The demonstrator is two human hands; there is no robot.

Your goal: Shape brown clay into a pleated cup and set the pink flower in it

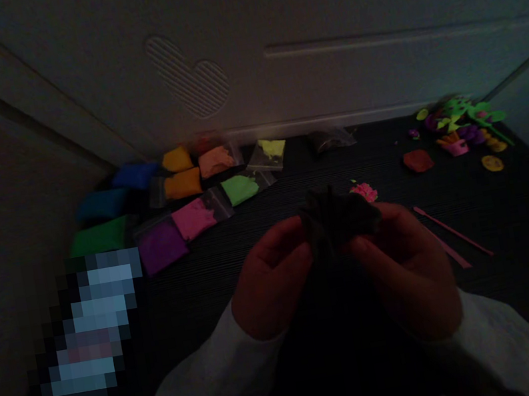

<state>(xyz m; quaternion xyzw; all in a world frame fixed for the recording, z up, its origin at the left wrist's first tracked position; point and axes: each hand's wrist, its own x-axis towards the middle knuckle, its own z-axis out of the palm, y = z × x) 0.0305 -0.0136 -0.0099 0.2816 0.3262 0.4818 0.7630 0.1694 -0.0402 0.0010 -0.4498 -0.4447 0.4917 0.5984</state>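
Note:
Both hands grip a dark, ragged-edged lump of modelling clay (336, 216), which is stretched between them above the table. My left hand (273, 281) pinches its left end between thumb and fingers. On the other side, my right hand (405, 269) has its thumb pressed against the clay's lower right edge, with the fingers behind it. Just beyond the right fingers lies a small pink clay piece with green bits (364, 192). Two thin pink tools (455, 232) rest on the table beside my right hand. The dim light hides fine detail of the dark clay.
At the left lie several bags of coloured clay, among them purple (163, 245), pink (194, 220) and green (101, 237). A blurred-out bright screen (98, 327) is nearer. A dark clay bag (330, 139) lies by the wall. Colourful clay flowers (468, 123) and a red clay piece (418, 161) are at the right.

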